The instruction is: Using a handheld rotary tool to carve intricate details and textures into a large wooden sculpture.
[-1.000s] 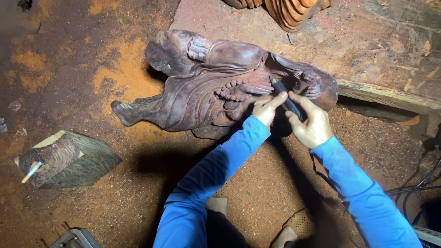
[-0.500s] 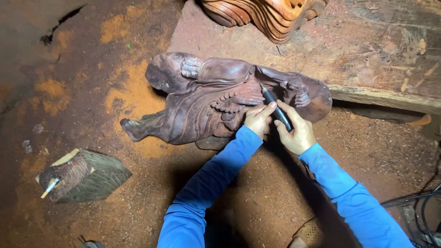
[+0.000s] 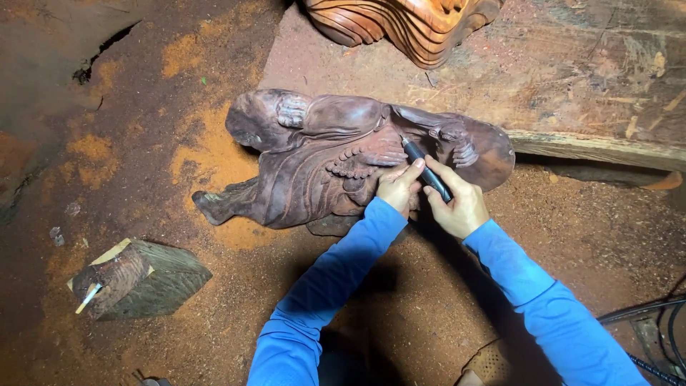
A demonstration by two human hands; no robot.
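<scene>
Both hands have crept leftward along the dark wooden carving (image 3: 321, 161), right hand (image 3: 457, 204) clasping the carving tool (image 3: 426, 170) pen-fashion, left hand (image 3: 399, 187) just beside, pinching its shaft to steady it.

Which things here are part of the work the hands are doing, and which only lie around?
In use:
- dark carving
- carving tool, held by right hand
- left hand, resting on the carving

Lying about:
- wood block
- pale carving
- plank
- cables
</scene>
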